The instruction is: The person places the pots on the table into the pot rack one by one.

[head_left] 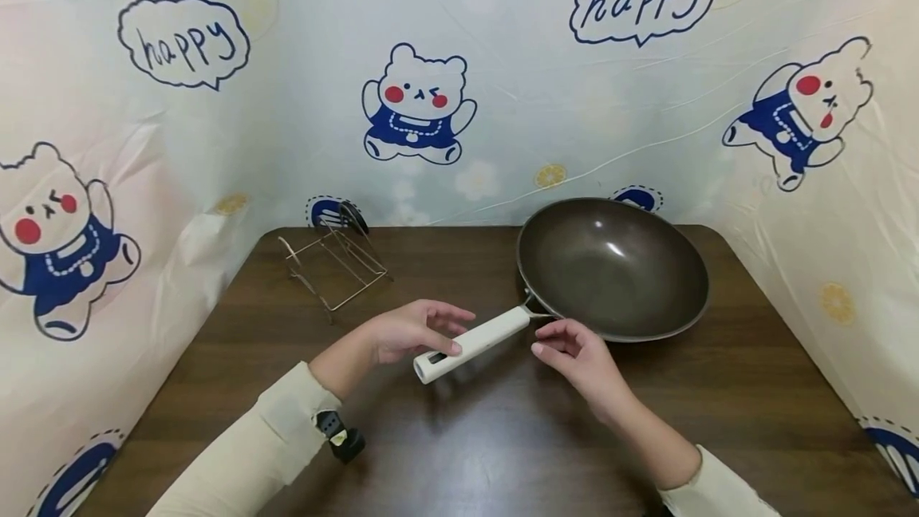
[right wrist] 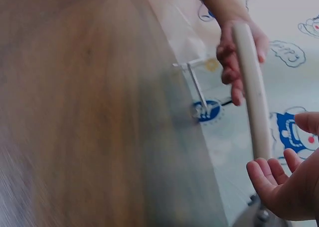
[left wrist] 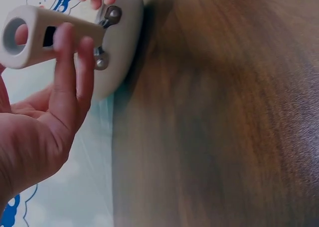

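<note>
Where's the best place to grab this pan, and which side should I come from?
Probably the middle of the white handle, from the left, where your left hand is. The handle is long, straight and narrow, angles toward you and leftward, and appears raised above the table; the pan's bowl is wide.

Glossy dark pan, smooth plastic-looking handle, wood-grain table, metal wire rack

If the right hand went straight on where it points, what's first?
The right hand would probably meet the white handle first, near the pan; depth is unclear.
</note>
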The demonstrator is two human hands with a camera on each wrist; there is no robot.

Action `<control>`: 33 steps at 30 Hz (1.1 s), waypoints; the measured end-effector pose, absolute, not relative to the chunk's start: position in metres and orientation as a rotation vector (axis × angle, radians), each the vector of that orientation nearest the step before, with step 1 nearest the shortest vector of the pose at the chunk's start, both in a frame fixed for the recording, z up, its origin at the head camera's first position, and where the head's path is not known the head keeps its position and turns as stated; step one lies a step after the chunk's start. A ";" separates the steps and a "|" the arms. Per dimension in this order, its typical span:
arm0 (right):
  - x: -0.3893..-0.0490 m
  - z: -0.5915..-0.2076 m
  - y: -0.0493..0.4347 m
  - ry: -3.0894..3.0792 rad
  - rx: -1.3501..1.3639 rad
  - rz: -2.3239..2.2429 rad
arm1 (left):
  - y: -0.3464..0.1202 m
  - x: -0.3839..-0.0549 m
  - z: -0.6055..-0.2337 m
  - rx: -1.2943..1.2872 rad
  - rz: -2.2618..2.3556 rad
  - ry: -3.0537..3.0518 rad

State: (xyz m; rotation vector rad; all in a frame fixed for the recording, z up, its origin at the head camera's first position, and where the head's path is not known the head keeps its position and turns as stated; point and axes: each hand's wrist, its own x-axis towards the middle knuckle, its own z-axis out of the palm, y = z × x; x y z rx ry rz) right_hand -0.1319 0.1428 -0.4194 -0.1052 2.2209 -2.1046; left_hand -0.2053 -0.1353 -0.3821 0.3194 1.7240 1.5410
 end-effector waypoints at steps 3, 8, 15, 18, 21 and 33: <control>-0.132 -0.425 0.132 2.080 -0.068 -2.152 | -0.134 -0.205 -0.384 0.301 1.537 1.682; -0.136 -0.432 0.119 1.690 0.040 -2.313 | -0.130 -0.206 -0.387 0.283 1.526 1.615; -0.142 -0.444 0.104 1.120 0.169 -2.558 | -0.128 -0.206 -0.396 0.286 1.513 1.445; -0.145 -0.447 0.098 1.060 0.182 -2.603 | -0.128 -0.204 -0.401 0.321 1.494 1.341; -0.149 -0.446 0.094 1.038 0.192 -2.609 | -0.128 -0.202 -0.406 0.384 1.485 1.235; -0.149 -0.450 0.094 1.150 0.226 -2.536 | -0.127 -0.187 -0.426 0.505 1.516 1.192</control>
